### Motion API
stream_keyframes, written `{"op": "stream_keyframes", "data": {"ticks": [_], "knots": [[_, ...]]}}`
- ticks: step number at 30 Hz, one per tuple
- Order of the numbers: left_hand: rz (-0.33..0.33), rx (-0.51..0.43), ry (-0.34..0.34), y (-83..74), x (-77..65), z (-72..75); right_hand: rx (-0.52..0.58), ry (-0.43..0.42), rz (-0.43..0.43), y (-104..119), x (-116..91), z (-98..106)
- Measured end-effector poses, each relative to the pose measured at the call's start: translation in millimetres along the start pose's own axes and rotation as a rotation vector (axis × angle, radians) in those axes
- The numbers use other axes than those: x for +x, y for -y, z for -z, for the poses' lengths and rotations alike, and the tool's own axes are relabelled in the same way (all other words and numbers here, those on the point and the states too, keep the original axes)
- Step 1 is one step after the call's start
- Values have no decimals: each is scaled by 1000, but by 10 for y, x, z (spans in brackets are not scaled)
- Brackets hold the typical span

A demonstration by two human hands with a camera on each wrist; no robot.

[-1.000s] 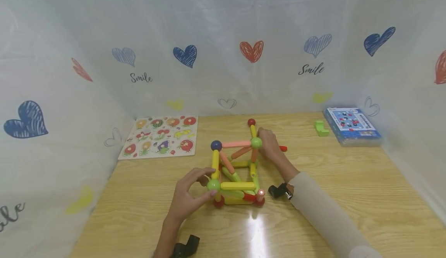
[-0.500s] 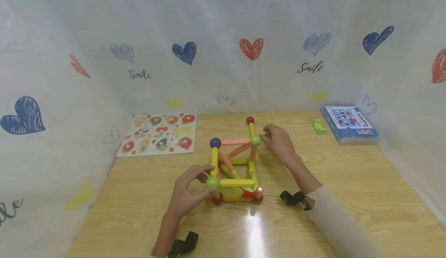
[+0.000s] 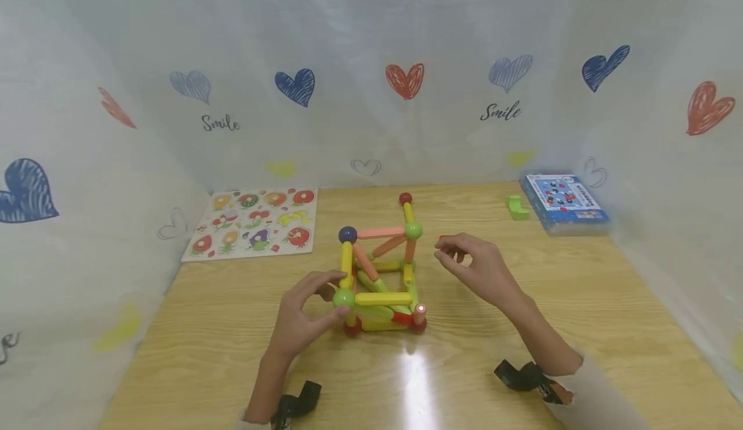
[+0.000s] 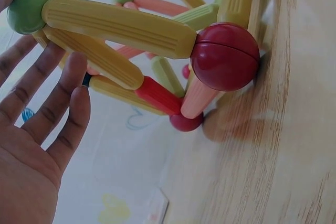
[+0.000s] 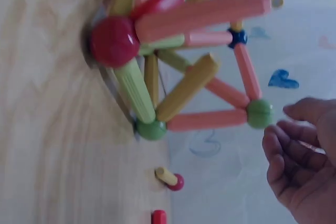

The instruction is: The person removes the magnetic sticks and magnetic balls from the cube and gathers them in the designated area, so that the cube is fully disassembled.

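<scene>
A magnetic stick-and-ball frame (image 3: pixel 383 298) of yellow, green, orange, pink and red sticks stands on the table. My left hand (image 3: pixel 302 314) holds the green ball (image 3: pixel 344 298) at its near left top corner, thumb on one side and fingers on the other; the thumb also shows against this ball (image 4: pixel 30 8) in the left wrist view. My right hand (image 3: pixel 478 265) hovers right of the frame, fingers loosely bent and holding nothing. It is nearest to the far right green ball (image 3: pixel 413 230). A short pink stick (image 3: pixel 419 314) points up from the near right red ball (image 3: pixel 418 325).
Behind the frame lies a yellow stick (image 5: pixel 166 176) with a red ball (image 5: pixel 177 182). A red stick (image 5: pixel 159 217) lies farther right, mostly hidden behind my right hand in the head view. Fruit puzzle board (image 3: pixel 249 224) back left; green block (image 3: pixel 516 207) and blue box (image 3: pixel 565 204) back right.
My right hand has drawn away from the far right green ball, moving right and toward me. My left hand stays at its corner. The head view has shifted slightly.
</scene>
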State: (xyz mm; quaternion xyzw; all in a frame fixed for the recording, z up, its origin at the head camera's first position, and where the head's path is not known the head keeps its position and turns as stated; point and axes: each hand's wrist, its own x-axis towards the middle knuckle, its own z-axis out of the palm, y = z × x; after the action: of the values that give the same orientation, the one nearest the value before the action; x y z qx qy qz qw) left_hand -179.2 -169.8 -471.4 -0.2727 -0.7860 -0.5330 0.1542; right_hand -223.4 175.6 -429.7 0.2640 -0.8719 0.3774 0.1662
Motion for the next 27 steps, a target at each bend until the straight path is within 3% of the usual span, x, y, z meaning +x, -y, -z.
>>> {"op": "stream_keyframes", "data": {"ticks": [7,13,21,27], "knots": [[-15,2,3,11,6,-21,171,161,244,206,-321,-80],[4,28,-10,-44,4,-12,172,190,389,260,-414,-172],[1,14,-7,-356,76,27,116,220,297,130,-527,-25],[-9,13,-8,-406,104,39,90,263,313,-45,-620,89]]}}
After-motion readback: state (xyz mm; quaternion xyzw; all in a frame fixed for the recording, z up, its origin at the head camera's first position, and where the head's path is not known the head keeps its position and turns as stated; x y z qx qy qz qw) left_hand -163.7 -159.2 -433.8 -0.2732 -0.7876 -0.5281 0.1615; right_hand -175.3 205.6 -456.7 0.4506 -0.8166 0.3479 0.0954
